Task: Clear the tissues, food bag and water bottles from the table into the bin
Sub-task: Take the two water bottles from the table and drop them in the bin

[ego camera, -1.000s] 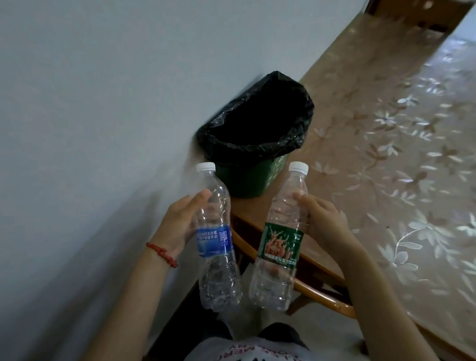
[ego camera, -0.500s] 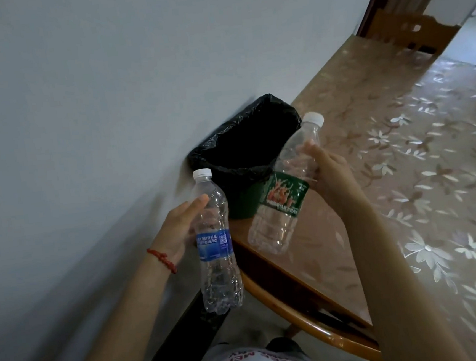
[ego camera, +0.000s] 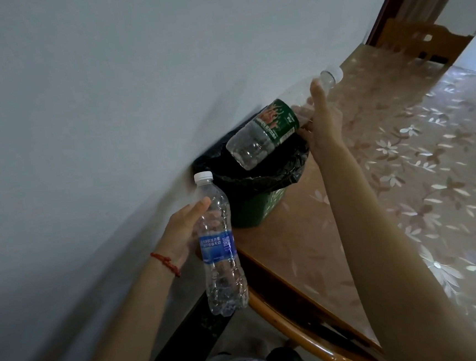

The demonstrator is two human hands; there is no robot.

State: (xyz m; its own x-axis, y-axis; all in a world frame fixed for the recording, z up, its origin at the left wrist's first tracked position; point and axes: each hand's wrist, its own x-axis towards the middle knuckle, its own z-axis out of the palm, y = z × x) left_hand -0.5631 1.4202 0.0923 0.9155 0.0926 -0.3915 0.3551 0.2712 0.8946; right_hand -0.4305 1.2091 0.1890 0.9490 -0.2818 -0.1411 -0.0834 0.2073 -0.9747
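The green-labelled bottle (ego camera: 269, 125) is gripped near its neck by the right hand (ego camera: 322, 121) and tilted above the bin (ego camera: 262, 204). The blue-labelled bottle (ego camera: 218, 245) is held upright, nearer, fingers of the left hand (ego camera: 182, 231) curled round it. Both seem empty, light, crushable.

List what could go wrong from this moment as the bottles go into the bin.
1. The green-label bottle lies tilted in the right hand, base over the bin; its neck juts past the rim, so on release it may catch the edge and roll across the table.
2. The bin sits at the table's corner by the wall; a knock might shift it.
3. The blue-label bottle in the left hand hangs beyond the table edge; a slip would likely send it to the floor.
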